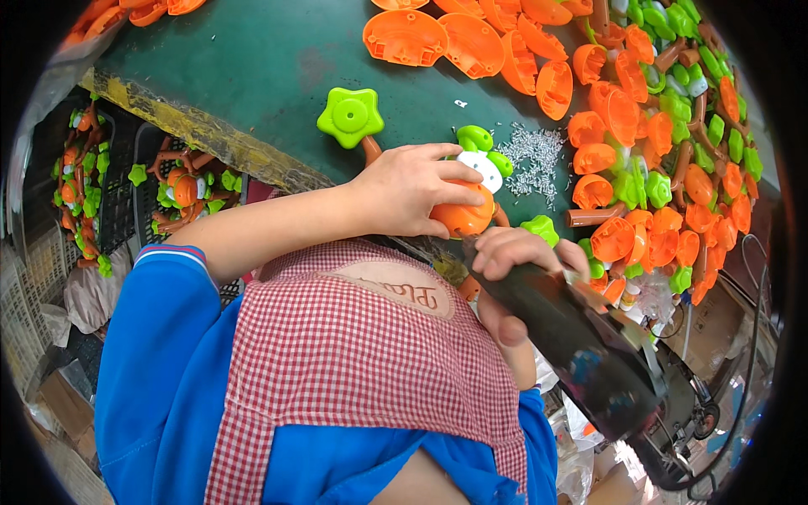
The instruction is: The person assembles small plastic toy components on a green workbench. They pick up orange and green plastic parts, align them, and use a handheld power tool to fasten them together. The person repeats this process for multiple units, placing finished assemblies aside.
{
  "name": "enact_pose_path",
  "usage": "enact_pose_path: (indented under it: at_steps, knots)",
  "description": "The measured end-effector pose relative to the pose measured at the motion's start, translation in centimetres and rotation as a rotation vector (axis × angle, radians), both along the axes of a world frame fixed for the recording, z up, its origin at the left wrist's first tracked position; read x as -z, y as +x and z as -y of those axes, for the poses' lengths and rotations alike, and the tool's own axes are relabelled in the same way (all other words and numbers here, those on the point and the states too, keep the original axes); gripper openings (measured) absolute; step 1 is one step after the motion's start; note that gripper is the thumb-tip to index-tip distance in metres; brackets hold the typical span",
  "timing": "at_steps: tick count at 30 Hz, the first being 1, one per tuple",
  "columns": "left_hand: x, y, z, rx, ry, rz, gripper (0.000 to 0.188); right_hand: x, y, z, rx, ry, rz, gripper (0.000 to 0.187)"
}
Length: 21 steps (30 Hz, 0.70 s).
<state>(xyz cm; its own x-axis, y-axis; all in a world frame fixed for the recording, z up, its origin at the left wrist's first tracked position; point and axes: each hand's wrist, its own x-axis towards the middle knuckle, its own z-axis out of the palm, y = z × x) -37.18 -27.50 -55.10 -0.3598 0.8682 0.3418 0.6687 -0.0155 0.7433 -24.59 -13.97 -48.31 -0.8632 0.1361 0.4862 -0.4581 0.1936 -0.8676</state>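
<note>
Left hand clamped down over an orange plastic toy body with a white face piece and green leaves on top, pinning it at the edge of the green work table, just right of centre frame. Right hand wrapped shut around the dark grip of a powered screwdriver, its nose aimed up at the underside of the toy, tip hidden behind the fingers. Judged from the look: hollow moulded plastic, light, stiff, smooth and a bit slippery, likely to skate or crack if squeezed hard; best held across the broad rounded shell, as now, not by the thin brown limbs or green leaf pieces. Close by, a green star-shaped part on a brown stem to the upper left of the grip, and a small heap of silvery screws to the upper right. Further out, orange half-shells along the top and a dense pile of orange, green and brown parts at right. Dark crates with finished toys at left, below table level. Contact of driver bit and screw not visible; lower end of the tool and its cable blurred; apron and blue sleeves cover much of the lower frame.
</note>
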Motion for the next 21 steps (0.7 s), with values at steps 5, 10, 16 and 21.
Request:
enact_pose_path:
  at_steps: [5,10,16,21]
  knots:
    - [0.0,-0.2,0.1,-0.012,-0.007,-0.024,0.051,0.0,-1.3,-0.8,-0.195,-0.108,0.032,0.07]
    - [0.4,-0.4,0.3,-0.037,0.038,-0.019,0.046,-0.3,-2.1,-0.7,-0.274,-0.099,0.129,0.061]
    - [0.7,-0.7,0.1,-0.02,0.054,-0.001,0.053,0.2,-2.9,-2.2,-0.4,-0.225,0.177,0.07]
    - [0.2,-0.6,-0.1,0.024,0.027,0.002,0.057,-2.3,-4.3,-3.8,-0.162,-0.447,0.14,0.097]
